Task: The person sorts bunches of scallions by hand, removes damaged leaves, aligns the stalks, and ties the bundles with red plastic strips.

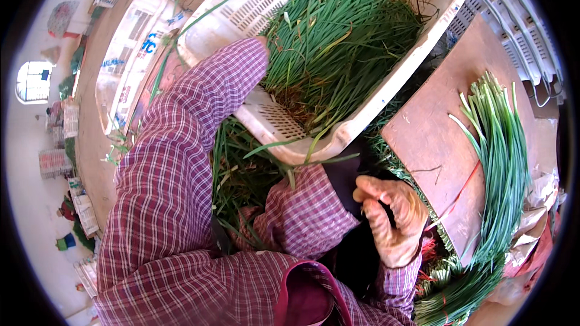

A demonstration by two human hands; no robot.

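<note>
A white slatted plastic crate stands tilted before me, with a thick heap of long green garlic chives inside. My left arm reaches over its near left side. Only a sliver of my left hand shows past the checked cuff, beside the chives; its fingers are hidden. Near the crate's lower right corner, my right hand is loosely curled, a gap between thumb and fingers and nothing visible in it. To its right, a neat bundle of chives lies along a brown board.
More chives with red ties lie at the lower right. Loose greens are under the crate's near side. Another white crate stands on the floor at left. Stacked grey-white crates rise at the far right, by crumpled plastic wrapping.
</note>
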